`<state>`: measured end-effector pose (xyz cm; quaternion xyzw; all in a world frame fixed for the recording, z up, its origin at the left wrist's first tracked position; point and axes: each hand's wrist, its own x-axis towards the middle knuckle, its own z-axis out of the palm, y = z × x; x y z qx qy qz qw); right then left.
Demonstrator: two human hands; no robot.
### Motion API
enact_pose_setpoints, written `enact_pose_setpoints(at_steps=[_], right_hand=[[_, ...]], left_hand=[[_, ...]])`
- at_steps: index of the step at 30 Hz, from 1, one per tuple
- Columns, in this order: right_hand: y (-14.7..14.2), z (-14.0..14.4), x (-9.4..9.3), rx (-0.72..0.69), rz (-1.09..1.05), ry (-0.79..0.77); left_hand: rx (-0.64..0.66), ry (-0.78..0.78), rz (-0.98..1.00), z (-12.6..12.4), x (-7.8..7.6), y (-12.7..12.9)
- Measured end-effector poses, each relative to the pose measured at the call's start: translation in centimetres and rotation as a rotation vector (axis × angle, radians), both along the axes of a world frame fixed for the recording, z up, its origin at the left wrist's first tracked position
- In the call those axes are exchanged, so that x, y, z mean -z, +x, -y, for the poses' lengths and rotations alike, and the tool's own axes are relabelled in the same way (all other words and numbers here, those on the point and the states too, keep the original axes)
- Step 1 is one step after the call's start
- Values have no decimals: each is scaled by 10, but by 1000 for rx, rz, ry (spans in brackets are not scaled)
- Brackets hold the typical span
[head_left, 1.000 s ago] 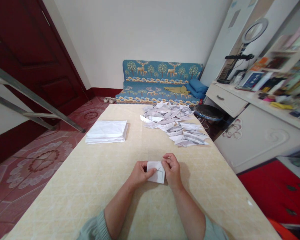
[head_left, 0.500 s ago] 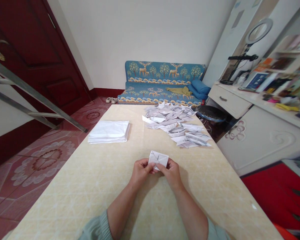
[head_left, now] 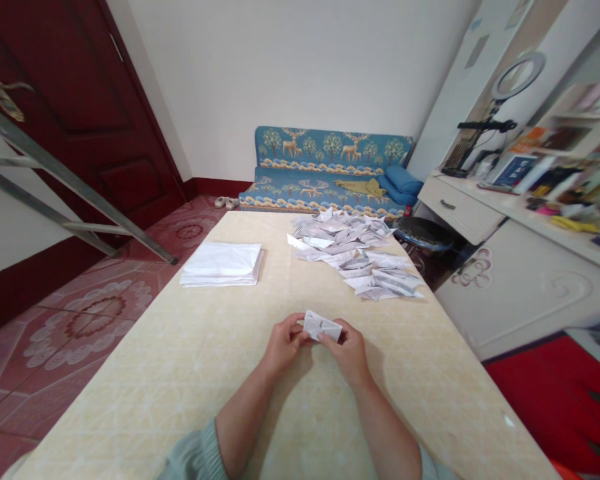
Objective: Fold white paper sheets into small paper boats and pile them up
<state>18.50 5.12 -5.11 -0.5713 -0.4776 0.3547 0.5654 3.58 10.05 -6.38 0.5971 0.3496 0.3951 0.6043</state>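
A small folded paper (head_left: 323, 326), white with dark line marks, is held between my two hands above the near middle of the table. My left hand (head_left: 285, 341) pinches its left edge, thumb in front and fingers curled behind. At the lower right side, my right hand (head_left: 349, 347) grips the paper with the thumb on its face. The fingertips behind the paper are hidden. Beyond my hands to the right lies a spread heap of folded paper pieces (head_left: 347, 243). A stack of white paper sheets (head_left: 221, 264) rests at the left.
The table (head_left: 190, 373) has a pale yellow patterned cover. Behind it stands a blue sofa (head_left: 300, 173). A metal ladder (head_left: 95, 207) leans at the left by a dark red door (head_left: 80, 80). To the right are a black stool (head_left: 423, 232) and a cluttered white cabinet (head_left: 530, 267).
The folded paper has turned clockwise and now looks tilted, with its right end lower. Both hands have shifted with it. The whole view has moved slightly.
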Motion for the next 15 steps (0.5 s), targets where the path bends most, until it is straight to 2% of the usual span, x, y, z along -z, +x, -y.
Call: enact_pose_setpoints(at_steps=[4, 10, 13, 15], right_hand=[[-3, 4, -6, 31, 84, 9], [0, 4, -7, -30, -172, -113], [5, 4, -5, -78, -198, -158], [5, 4, -5, -69, -157, -165]], left_hand=[[20, 111, -42, -1, -2, -2], [74, 0, -3, -2, -1, -8], [127, 1, 1, -2, 1, -10], [141, 55, -24, -2, 2, -10]])
